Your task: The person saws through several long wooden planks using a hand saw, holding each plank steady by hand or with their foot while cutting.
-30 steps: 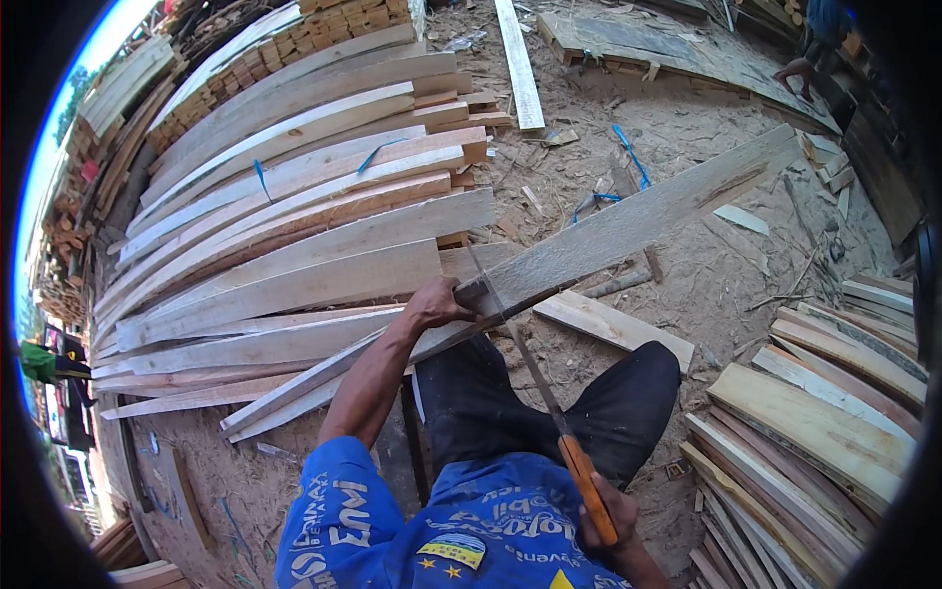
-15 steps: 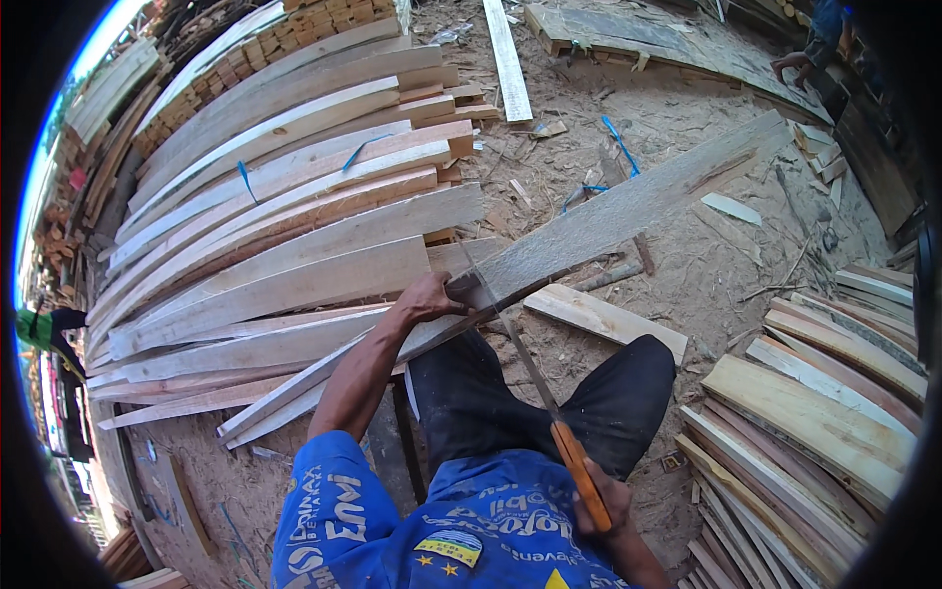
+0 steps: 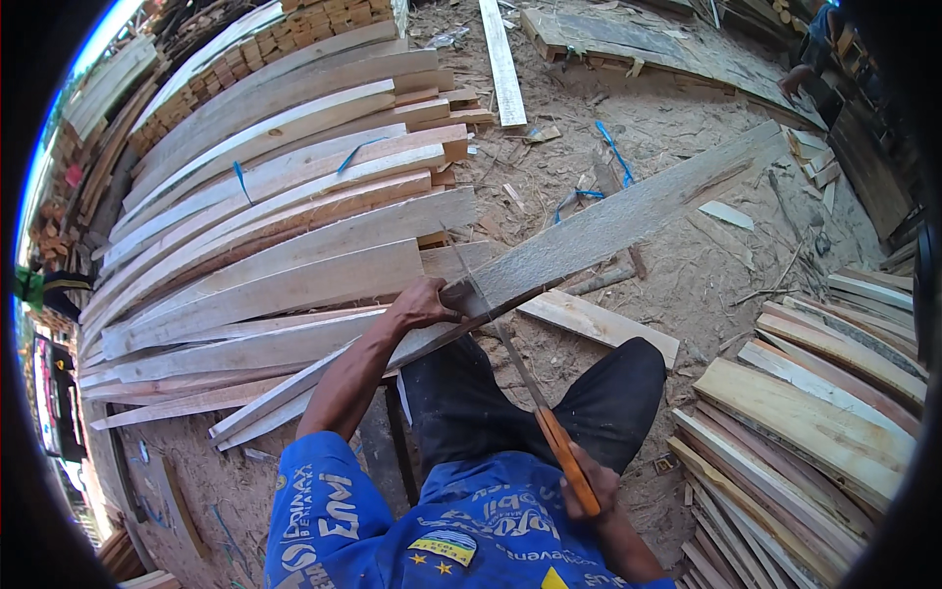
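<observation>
My right hand (image 3: 595, 483) is closed round the orange-brown wooden handle of a handsaw (image 3: 567, 456). The long thin blade slants up and left from it, crossing a long rough plank (image 3: 599, 218). Just left of the blade, my left hand (image 3: 428, 302) grips the plank's near edge, its fingers partly hidden. From my hands the plank stretches up to the right, over the sandy ground. Its left part lies above my thigh, beside other long boards.
Long boards (image 3: 265, 285) lie stacked to my left, with blue straps (image 3: 359, 154) on them. More boards (image 3: 805, 432) are piled at right. A loose board (image 3: 601, 325) rests beyond my knees. A low wooden platform (image 3: 667, 54) and a person's hand (image 3: 797, 80) are farther off.
My right hand and the saw have shifted slightly up and to the left. The left hand keeps its hold on the plank, and the whole view has moved a little.
</observation>
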Motion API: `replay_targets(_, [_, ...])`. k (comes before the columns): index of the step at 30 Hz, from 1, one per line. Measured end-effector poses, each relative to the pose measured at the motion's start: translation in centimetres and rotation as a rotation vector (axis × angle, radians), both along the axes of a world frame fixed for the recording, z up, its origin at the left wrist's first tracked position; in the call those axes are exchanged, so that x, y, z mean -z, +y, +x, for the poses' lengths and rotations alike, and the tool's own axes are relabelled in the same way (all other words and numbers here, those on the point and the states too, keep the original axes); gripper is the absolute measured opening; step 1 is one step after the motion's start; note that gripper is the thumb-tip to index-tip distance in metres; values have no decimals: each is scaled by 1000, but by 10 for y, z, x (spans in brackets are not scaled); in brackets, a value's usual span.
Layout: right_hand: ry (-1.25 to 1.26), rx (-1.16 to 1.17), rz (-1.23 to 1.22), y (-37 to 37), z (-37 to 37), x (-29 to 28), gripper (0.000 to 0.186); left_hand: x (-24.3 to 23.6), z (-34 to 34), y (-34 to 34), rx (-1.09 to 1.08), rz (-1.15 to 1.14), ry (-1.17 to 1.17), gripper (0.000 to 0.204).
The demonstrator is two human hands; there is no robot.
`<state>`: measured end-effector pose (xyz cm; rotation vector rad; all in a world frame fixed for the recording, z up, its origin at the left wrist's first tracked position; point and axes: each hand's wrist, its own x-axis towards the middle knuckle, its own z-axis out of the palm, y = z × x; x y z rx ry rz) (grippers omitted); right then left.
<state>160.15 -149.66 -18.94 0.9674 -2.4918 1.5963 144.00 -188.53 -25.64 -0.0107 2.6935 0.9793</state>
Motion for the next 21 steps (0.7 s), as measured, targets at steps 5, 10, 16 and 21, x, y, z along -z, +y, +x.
replay_targets(5, [-43,-17,-91,-114,-94,12,58,-19,2,0,-139,-115,-28,62])
replay_targets(10, [-105,-51,22,28,35,-22,54,0,-1,-13,-87,-60,10,63])
replay_targets(16, [41,-22,-17,-63,-52,7,57,-18,10,10,-39,-133,79,65])
replay_targets(21, [-127,-18,-32,-93,-62,-5,63,-21,18,11,-135,-137,-17,64])
